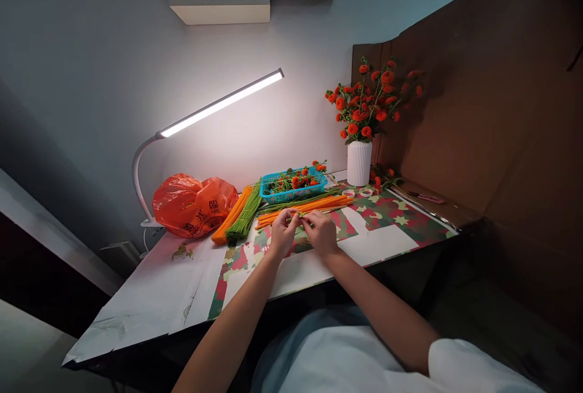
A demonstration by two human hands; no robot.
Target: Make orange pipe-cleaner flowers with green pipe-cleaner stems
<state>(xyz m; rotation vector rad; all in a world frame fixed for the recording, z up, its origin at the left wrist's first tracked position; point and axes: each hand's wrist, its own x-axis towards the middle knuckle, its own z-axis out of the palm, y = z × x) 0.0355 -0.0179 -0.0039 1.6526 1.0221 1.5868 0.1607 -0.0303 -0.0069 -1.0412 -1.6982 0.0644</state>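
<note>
Worktop ran along the wall, partly camouflage-patterned; orange flowers stood in a white vase at back right; a red-orange bag sat at left; a blue basket lay between, loose orange sticks before it; left hand and right hand met nearest the wearer, fingertips pinched on a small green piece between them.

Orange stems fuzzy, matt; green bundle likewise. Orange bag – glossy, crinkled plastic. Blue basket – plastic. White vase matt, ribbed. Brown panel matt cardboard.
</note>
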